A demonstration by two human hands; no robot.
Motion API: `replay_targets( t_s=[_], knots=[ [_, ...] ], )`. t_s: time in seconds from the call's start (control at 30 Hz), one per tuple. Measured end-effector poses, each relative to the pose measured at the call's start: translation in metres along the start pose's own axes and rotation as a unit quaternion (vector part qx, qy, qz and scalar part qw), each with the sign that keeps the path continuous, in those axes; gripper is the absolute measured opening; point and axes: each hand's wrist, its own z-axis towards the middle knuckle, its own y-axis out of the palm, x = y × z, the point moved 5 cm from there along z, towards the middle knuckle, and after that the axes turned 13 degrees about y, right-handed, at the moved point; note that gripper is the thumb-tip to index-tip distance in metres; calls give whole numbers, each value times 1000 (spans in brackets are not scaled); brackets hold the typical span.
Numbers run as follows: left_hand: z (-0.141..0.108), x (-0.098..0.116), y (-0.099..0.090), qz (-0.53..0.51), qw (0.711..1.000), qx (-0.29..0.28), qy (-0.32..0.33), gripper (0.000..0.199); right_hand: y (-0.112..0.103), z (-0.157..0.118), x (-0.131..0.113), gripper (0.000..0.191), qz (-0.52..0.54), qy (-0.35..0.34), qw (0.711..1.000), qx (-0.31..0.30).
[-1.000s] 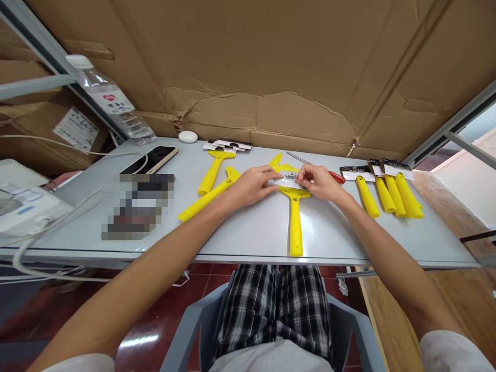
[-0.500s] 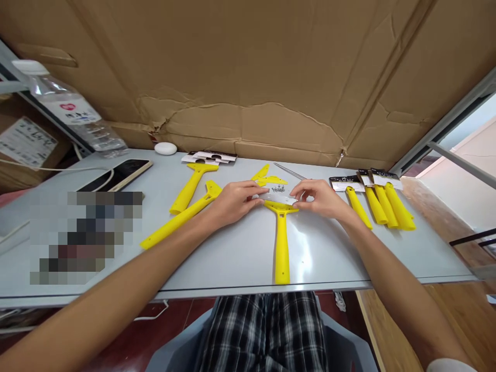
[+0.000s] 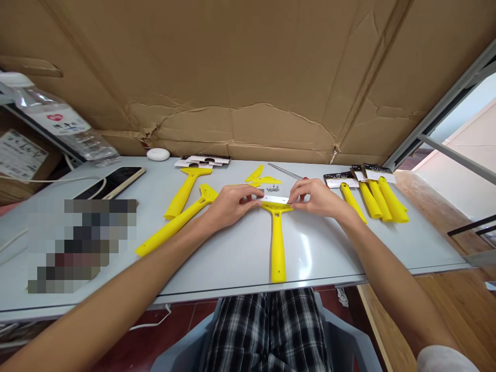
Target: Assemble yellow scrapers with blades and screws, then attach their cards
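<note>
- Well, my left hand (image 3: 232, 205) and right hand (image 3: 313, 199) are pinching a metal scraper blade (image 3: 276, 199) by its ends, against the head of a yellow plastic scraper (image 3: 277, 243) (whether it's seated, I can't tell).
- That scraper's handle points toward the worktop's (image 3: 329, 258) near edge.
- Toward the far right corner lie more yellow handles (image 3: 382, 199); a smartphone (image 3: 116, 182) lies near the left edge, and a cardboard sheet (image 3: 232, 67) rises behind.

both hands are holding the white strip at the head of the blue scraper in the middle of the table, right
No, the scraper is yellow, not blue, as the head view shows. The left hand and right hand are holding the white strip at its head, in the middle of the table.
</note>
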Motion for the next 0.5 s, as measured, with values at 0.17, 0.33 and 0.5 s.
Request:
replay_targets(
  t_s=[0.17, 0.33, 0.5],
  knots=[
    [0, -2, 2, -13, 1000, -24, 5, 42, 4, 0, 2, 17, -22, 25, 999, -27],
    [0, -4, 6, -7, 998, -54, 29, 39, 9, 1, 3, 15, -21, 17, 999, -37],
    [1, -3, 9, 2, 997, -69, 42, 37, 13, 3, 7, 12, -3, 15, 998, -59]
  ],
)
